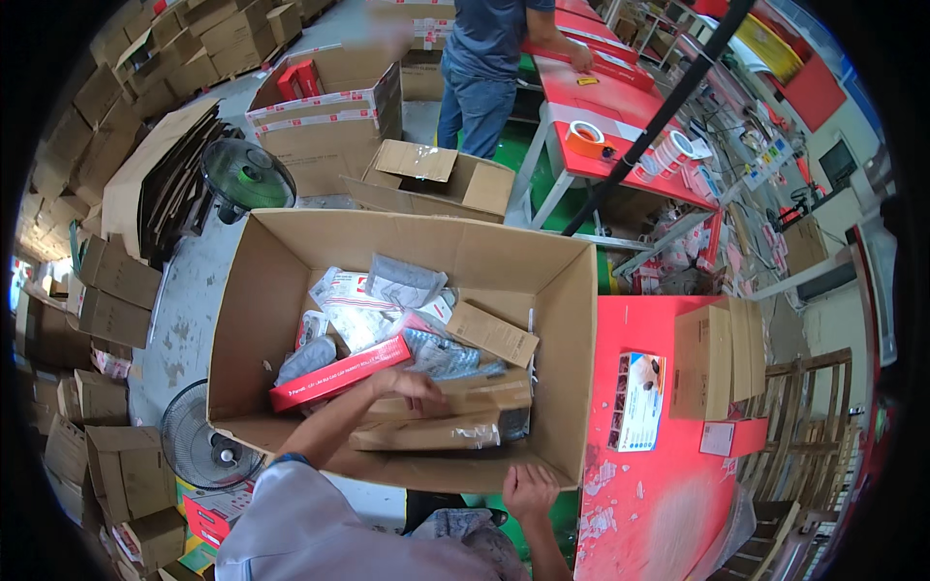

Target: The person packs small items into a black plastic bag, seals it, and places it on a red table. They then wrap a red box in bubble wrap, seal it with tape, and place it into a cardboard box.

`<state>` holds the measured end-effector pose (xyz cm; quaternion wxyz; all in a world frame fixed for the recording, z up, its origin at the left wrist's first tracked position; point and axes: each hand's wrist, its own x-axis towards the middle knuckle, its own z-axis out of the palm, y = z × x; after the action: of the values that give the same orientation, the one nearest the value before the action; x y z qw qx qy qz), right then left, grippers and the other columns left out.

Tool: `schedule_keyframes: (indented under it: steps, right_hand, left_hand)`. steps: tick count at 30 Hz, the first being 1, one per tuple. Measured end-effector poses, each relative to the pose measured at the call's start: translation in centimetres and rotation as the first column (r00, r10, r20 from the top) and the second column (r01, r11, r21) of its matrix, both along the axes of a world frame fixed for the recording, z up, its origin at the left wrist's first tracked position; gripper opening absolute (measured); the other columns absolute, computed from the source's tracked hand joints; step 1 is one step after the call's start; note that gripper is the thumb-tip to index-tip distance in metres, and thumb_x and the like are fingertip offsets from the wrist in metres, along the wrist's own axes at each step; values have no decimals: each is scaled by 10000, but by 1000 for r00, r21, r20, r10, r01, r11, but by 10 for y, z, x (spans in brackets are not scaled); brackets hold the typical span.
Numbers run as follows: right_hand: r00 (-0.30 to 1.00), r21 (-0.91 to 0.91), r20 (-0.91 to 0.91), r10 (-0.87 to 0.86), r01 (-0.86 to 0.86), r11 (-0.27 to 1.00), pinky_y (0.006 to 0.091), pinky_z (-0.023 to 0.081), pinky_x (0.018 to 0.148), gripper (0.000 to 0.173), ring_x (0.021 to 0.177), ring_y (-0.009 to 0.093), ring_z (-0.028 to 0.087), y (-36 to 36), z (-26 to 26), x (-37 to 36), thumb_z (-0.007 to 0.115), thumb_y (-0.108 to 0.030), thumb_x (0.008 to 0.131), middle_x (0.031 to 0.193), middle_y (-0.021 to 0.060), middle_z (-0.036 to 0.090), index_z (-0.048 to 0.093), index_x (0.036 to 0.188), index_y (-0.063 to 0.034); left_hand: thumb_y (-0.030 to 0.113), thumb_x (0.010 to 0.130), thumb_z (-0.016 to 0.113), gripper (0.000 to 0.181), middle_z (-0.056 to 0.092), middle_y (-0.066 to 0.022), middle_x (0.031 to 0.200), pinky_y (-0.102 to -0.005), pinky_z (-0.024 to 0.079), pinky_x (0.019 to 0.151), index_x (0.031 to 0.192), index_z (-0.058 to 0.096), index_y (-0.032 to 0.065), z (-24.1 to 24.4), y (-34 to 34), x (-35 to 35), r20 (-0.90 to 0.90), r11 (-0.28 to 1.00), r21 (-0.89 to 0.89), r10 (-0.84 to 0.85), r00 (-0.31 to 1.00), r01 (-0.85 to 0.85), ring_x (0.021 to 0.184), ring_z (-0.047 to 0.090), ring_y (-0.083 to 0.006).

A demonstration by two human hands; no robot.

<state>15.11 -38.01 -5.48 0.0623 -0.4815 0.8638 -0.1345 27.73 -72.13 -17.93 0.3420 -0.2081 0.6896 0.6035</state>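
Note:
A large open cardboard box (418, 229) stands before me with mixed goods inside. My left hand (410, 386) reaches into it, fingers loosely curled and apart, over a long brown carton (472, 396); whether it touches the carton is unclear. Just left of that hand lies a long red printed box (338, 374). Nearer me is another taped brown carton (429, 432). My right hand (530, 490) grips the near rim of the large box at its right end. Behind the cartons are a grey bagged item (405, 279), white plastic packs (352, 316), a blue-grey textile bundle (439, 352) and a small brown carton (492, 332).
Right of the box, a red table (654, 516) holds a printed blue-white pack (639, 403) and brown cartons (701, 363). Two fans (247, 178) stand at left. Ahead, a person (483, 72) works at another red table (603, 94). A black pole (654, 134) slants across the upper right.

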Motion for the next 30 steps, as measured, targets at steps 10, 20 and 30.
schedule_keyframes:
  steps: [10, 20, 30]
  right_hand:
    - [999, 125, -21, 30, -27, 992, 461, 515, 720, 157, 782, 319, 673, 10, -6, -11, 688, -243, 868, 836, 125, 688, 681, 815, -95]
    - [992, -168, 53, -111, 119, 979, 479, 535, 795, 219, 893, 310, 698, 0, 15, 0, 679, -359, 881, 888, 115, 719, 719, 918, -147]
    - [555, -660, 747, 365, 558, 502, 427, 429, 1118, 800, 1351, 237, 503, 93, 66, -44, 789, -307, 907, 1483, 144, 511, 384, 1524, 0]
  left_hand:
    - [238, 855, 691, 744, 473, -156, 1553, -601, 290, 1193, 1528, 410, 89, -186, -47, -45, -111, 502, -852, 103, 989, -148, 1460, 408, -343]
    - [578, 813, 726, 621, 728, -213, 1170, -494, 561, 932, 1199, 731, 92, -63, -16, -21, 114, 610, -775, -123, 986, 165, 1083, 709, -388]
    - [274, 838, 767, 588, 681, -151, 1162, -422, 531, 928, 1344, 600, 24, 257, 156, -50, -698, 913, -264, 42, 715, -312, 1052, 654, -295]
